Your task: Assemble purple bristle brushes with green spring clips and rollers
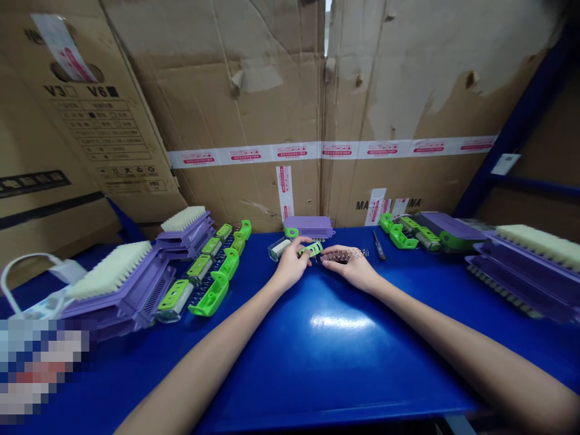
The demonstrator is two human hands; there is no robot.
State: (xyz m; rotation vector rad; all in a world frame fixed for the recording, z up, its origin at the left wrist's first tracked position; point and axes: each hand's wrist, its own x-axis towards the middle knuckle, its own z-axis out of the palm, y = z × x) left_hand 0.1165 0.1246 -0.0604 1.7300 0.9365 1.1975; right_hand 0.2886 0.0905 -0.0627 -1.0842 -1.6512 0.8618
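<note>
And here, over the blue table (pixel 339 374), my left hand (pixel 292 264) pinches a green slotted plate (pixel 312 249) beside a clear case (pixel 277 248), my right hand (pixel 356 270) curling its fingers around a coil spring (pixel 347 255)!

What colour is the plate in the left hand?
Bright green: the plate in the left hand, seen in the head view.

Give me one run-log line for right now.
left hand: holding green plate | right hand: at wire coil | behind: purple housing | right side: screwdriver
</note>
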